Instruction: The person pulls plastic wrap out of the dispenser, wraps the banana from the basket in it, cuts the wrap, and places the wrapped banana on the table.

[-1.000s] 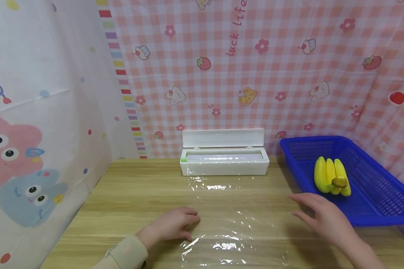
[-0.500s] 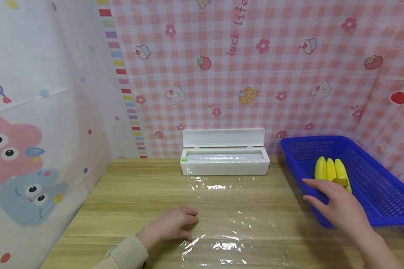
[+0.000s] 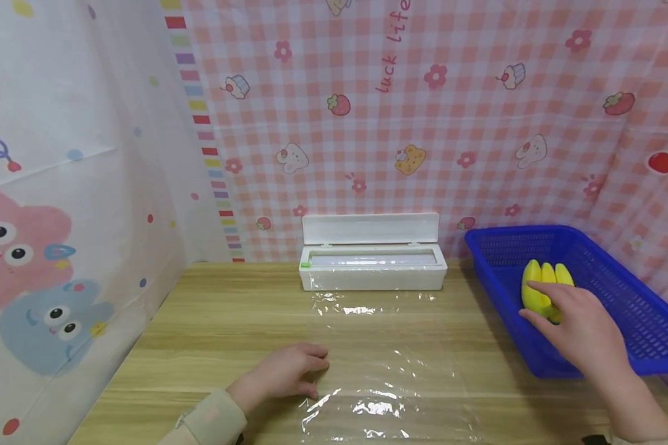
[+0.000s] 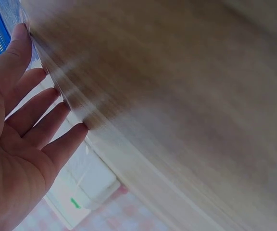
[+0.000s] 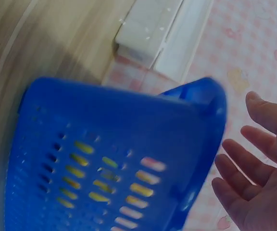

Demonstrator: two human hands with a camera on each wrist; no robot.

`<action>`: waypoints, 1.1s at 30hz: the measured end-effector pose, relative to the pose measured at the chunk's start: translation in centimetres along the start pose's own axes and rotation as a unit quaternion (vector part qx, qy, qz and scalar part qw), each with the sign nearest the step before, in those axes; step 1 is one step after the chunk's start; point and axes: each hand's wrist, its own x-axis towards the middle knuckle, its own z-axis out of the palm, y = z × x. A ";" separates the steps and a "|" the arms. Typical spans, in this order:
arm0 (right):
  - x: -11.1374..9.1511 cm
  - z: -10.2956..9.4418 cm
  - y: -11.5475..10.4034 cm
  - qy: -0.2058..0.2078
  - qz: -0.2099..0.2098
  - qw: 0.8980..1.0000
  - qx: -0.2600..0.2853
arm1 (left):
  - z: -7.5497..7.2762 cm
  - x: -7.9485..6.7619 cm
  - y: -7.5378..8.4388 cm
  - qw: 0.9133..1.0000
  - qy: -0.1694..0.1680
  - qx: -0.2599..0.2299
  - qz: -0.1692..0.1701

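The left hand (image 3: 286,371), fingers spread, touches the edge of the clear wrap (image 3: 375,406) from the white box (image 3: 373,279). The right hand (image 3: 587,327) has just moved over the blue basket (image 3: 496,296), fingers apart, holding nothing; the bananas (image 3: 546,274) inside now seem within reach.

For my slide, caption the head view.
Right hand above yellow bananas in blue plastic basket; left hand at clear plastic film.
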 end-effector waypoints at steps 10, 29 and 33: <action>-0.2 0.4 2.7 -0.045 0.085 0.995 -0.028 | -0.4 0.0 0.3 1.000 -0.003 -0.006 -0.003; 1.9 0.1 6.6 -0.211 0.152 0.964 -0.060 | -0.5 0.3 0.5 1.000 -0.014 0.000 -0.005; 2.2 0.1 7.2 -0.227 0.155 0.960 -0.055 | -0.5 0.2 0.5 1.000 -0.018 -0.002 -0.009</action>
